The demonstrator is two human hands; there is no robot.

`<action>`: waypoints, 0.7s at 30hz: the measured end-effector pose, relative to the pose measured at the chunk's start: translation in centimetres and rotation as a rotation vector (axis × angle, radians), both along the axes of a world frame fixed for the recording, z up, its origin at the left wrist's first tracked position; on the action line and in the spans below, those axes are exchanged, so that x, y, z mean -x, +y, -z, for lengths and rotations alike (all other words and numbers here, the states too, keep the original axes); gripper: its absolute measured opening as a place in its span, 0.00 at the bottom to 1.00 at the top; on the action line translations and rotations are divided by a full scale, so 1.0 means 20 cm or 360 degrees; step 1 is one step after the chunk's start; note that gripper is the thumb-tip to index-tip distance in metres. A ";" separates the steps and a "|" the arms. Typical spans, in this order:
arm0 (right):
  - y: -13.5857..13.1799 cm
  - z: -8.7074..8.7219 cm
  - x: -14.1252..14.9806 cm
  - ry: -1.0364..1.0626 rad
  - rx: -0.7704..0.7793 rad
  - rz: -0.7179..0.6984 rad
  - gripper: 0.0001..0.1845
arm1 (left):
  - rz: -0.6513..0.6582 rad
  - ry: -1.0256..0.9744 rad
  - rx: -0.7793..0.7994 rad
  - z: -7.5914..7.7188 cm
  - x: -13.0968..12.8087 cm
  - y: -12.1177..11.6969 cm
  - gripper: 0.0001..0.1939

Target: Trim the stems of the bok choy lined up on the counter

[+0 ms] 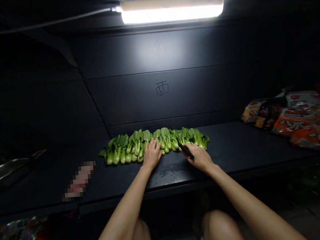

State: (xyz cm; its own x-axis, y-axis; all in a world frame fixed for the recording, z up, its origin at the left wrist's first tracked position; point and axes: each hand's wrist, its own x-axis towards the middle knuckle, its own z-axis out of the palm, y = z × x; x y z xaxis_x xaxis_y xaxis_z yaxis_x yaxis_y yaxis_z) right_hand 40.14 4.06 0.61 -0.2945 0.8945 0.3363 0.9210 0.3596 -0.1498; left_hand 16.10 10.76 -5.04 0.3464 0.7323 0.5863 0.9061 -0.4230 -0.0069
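A long row of green bok choy (121, 153) lies on the dark shelf (225, 148), leaves to the back and pale stems toward me. My left hand (152, 153) rests on the front of the row near its middle, fingers stretched out over the stems. Closed around a slim black marker (186, 150), my right hand (199, 156) is at the front of the row, right of the middle. The marker slants up to the left, and its tip is close to the stems. Wet spots show on the shelf between my hands.
Bright food packages (310, 120) are piled on the right. To the left stand a metal tray (10, 170) and a pixelated flat item (80, 180). Dark marks (162, 88) are drawn on the back panel below a lit lamp (173, 13). More packages (18, 236) lie lower left.
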 end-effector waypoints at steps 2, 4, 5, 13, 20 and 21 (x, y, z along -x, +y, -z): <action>0.00 0.00 -0.01 -0.0004 -0.0004 -0.0003 0.15 | 0.0083 0.0048 0.0053 0.01 -0.03 0.00 0.25; 0.00 -0.01 -0.02 -0.0035 0.0008 -0.0008 0.14 | 0.0091 0.0081 0.0109 0.02 -0.05 0.01 0.25; 0.00 -0.01 -0.02 -0.0060 0.0016 -0.0008 0.14 | 0.0073 0.0091 0.0128 0.02 -0.06 0.02 0.25; -0.03 -0.02 -0.09 -0.0212 0.0077 0.0007 0.14 | -0.0068 0.0076 0.0102 0.07 -0.08 0.03 0.23; -0.05 -0.04 -0.13 -0.0170 0.0083 -0.0002 0.15 | -0.0132 -0.0047 0.0112 0.03 -0.15 0.00 0.26; -0.05 -0.04 -0.14 -0.0167 0.0087 -0.0001 0.15 | -0.0126 -0.0054 0.0116 0.02 -0.16 0.00 0.26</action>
